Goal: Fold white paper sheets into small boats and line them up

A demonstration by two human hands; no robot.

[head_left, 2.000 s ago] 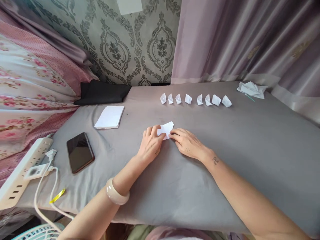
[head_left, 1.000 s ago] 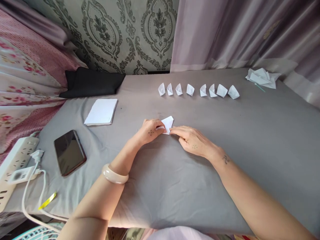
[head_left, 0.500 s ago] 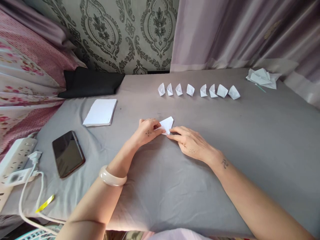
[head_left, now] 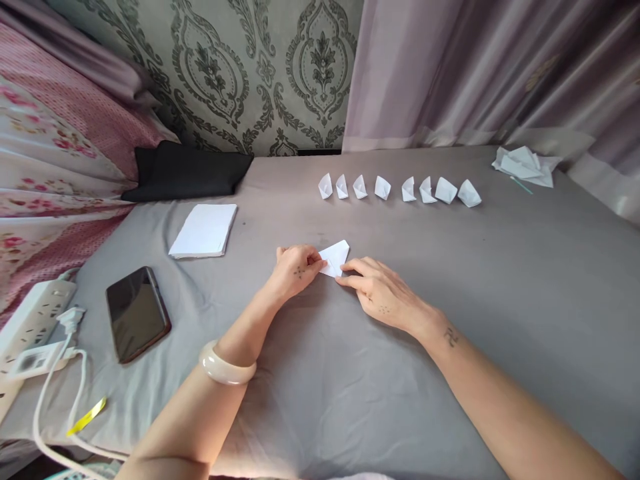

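Observation:
A small folded piece of white paper [head_left: 335, 258] lies on the grey cloth between my hands, with a pointed top right corner and crease lines. My left hand [head_left: 300, 270] is closed on its left side, thumb on top and the other fingers curled. From the right, my right hand [head_left: 383, 287] reaches to the paper's lower right edge. Its thumb and forefinger are stretched out and slightly apart, their tips touching the edge. Farther back stand several small folded white paper shapes [head_left: 383, 188] in a row.
A stack of white paper sheets [head_left: 204, 230] and a phone [head_left: 137, 313] lie to the left. Beyond the phone are a power strip [head_left: 37, 313] with white cables and a yellow strip [head_left: 87, 417]. Black cloth [head_left: 190, 170] lies at the back; crumpled white paper [head_left: 525, 165] is far right.
The view has tilted slightly, so everything sits a little lower. My left fingers have drawn slightly left, showing more of the folded paper. My right hand has hardly moved.

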